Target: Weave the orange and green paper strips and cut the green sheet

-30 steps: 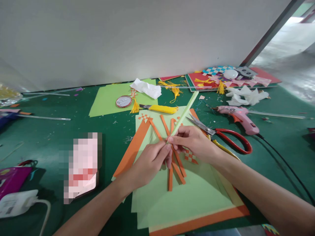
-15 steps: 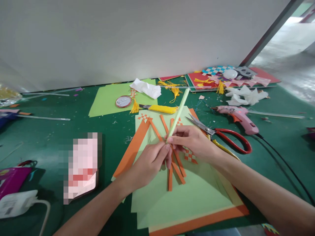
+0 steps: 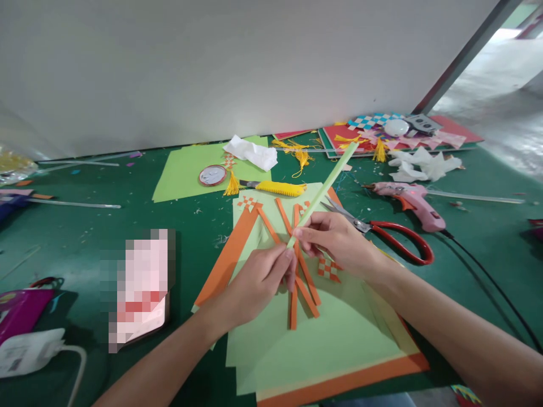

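A light green paper strip (image 3: 326,186) slants up and to the right, pinched between both hands. My left hand (image 3: 269,277) is closed on its lower end. Just above, my right hand (image 3: 333,234) grips it between thumb and fingers. Beneath the hands several orange paper strips (image 3: 304,291) lie crossed on pale green paper sheets (image 3: 297,350). A small orange-and-green woven paper piece (image 3: 328,268) rests under my right wrist; another woven piece (image 3: 250,202) is at the sheets' upper left.
Red-handled scissors (image 3: 401,240) and a pink glue gun (image 3: 418,203) with a cord lie to the right. Behind are a yellow utility knife (image 3: 280,187), a round tin (image 3: 212,175) and crumpled tissue (image 3: 252,152). A blurred-out phone (image 3: 142,288) and white charger (image 3: 31,350) lie left.
The green strip's top has swung to the right and it leans more. My right hand has shifted slightly right along with it; my left hand has stayed in place.
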The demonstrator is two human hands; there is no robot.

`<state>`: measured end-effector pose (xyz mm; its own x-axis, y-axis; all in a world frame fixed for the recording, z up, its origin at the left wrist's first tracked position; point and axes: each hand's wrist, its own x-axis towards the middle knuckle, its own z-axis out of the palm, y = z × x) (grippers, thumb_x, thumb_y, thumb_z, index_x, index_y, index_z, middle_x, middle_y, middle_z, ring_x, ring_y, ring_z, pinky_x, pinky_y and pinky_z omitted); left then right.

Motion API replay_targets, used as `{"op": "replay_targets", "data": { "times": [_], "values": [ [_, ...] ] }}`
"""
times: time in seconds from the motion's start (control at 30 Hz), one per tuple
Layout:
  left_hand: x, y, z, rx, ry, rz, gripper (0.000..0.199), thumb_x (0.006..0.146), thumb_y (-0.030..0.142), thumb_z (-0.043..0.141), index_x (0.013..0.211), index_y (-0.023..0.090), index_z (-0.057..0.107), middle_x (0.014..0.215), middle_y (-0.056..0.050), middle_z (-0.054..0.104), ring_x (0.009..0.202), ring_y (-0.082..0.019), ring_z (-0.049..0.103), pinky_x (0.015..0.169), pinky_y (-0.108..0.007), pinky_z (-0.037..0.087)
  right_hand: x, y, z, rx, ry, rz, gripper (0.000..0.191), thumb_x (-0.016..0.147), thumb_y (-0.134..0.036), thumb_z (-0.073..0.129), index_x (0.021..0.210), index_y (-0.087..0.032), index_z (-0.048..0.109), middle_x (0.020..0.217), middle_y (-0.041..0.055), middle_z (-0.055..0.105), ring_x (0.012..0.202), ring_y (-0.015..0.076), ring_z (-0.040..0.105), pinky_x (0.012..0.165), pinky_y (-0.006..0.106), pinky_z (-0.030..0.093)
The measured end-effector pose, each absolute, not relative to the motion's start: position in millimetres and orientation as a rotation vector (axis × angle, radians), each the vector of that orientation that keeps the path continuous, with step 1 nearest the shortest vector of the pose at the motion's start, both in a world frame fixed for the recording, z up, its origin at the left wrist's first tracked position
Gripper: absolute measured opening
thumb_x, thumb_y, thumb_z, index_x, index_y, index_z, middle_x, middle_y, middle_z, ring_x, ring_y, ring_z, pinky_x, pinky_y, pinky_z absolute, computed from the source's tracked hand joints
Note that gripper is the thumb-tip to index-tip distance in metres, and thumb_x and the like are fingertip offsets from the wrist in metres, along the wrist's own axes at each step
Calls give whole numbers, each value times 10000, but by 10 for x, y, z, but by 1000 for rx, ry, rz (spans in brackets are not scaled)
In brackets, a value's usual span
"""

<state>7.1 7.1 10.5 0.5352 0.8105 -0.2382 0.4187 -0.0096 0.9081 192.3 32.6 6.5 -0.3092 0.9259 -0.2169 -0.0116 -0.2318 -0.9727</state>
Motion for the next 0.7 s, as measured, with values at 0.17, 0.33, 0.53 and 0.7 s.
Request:
{"op": "replay_targets", "data": {
  "times": [0.17,0.33,0.53,0.7],
  "values": [
    [71,73,96,1631,1055,460,432,1024,413,285,733,185,509,656,5,600,622,-128,516,639,-264,390,1914,328,21,-1117,-1390,1709,316,739,-448,728,672,-164,606,592,-14,575,507,82,504,444,214,348],
    [76,78,80,1646,1075,444,425,1020,405,300,733,184,521,665,3,608,620,-130,514,631,-264,385,1909,325,-6,-1113,-1386,1689,311,736,-435,732,660,-166,596,582,-19,567,501,80,506,431,210,336],
    [85,70,100,1651,1085,420,448,1017,403,302,684,182,503,646,5,606,576,-118,482,589,-254,376,1916,322,24,-1202,-1359,1618,350,731,-478,724,662,-163,584,567,-16,560,489,78,473,417,212,317],
    [77,69,99,1642,1066,435,450,1024,400,292,691,182,501,641,10,605,572,-110,469,590,-251,368,1906,318,50,-1186,-1334,1653,366,733,-492,715,645,-170,564,554,-20,560,453,67,449,398,211,297]
  ]
}}
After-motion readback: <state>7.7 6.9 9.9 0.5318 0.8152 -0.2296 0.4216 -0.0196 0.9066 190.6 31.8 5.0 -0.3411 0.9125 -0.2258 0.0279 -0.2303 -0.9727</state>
